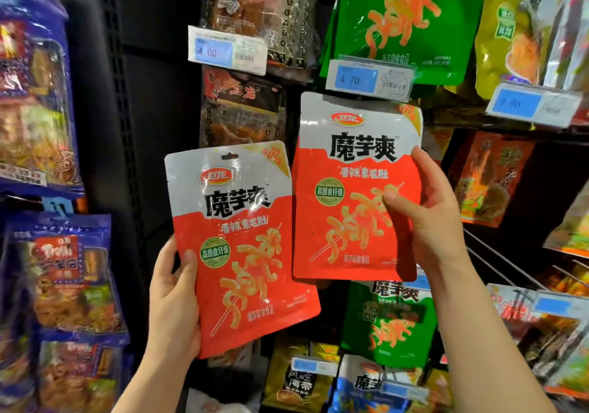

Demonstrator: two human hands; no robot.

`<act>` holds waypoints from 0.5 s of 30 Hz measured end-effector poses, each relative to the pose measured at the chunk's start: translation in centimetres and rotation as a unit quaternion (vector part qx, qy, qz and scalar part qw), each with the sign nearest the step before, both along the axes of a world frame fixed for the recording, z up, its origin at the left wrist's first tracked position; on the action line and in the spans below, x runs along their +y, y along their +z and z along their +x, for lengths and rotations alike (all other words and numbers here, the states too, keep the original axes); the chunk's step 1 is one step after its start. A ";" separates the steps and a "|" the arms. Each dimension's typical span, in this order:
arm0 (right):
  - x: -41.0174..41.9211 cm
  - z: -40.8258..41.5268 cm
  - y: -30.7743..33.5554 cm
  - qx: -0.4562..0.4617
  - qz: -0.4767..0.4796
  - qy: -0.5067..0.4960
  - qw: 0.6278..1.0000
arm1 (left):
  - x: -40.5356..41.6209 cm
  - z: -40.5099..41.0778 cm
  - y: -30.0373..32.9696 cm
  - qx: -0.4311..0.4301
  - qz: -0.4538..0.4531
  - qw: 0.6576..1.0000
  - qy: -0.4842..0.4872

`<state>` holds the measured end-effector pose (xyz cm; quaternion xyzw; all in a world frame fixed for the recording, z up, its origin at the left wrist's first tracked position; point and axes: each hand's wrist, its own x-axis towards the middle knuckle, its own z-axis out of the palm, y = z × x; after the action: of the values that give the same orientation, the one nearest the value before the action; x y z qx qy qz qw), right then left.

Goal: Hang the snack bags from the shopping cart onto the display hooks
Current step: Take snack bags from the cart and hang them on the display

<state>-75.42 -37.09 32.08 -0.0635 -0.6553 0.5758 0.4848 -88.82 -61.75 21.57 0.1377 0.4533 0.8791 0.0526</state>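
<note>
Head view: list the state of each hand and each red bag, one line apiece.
left hand: gripping the left red bag by its lower left edge
right hand: gripping the right red bag by its right edge
left red bag: held up, tilted, not hung
right red bag: held upright, raised higher

A shop aisle — snack section of a grocery. Packaged snacks hanging in columns on a dark slotted display wall (140, 100): green bags (404, 14), brown packs (255, 8), purple ones (32, 100) at left. Clipped in front, price tags (369, 78) with blue labels and barcodes — 4.00, 4.70. Bare wire hooks (497, 253) jutting out at right.
</note>
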 end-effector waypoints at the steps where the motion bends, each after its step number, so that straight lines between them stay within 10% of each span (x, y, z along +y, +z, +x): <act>1: -0.1 0.3 -0.1 0.004 -0.006 0.006 1.000 | 0.0 0.0 0.0 -0.001 0.000 1.000 -0.002; 15: 1.2 -1.6 2.0 -0.069 -0.085 -0.020 0.994 | 0.3 0.0 -0.2 -0.013 -0.006 1.000 0.003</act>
<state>-77.04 -35.90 34.04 -0.1571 -0.6342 0.6138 0.4432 -88.84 -61.45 21.37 0.1246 0.4578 0.8784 0.0571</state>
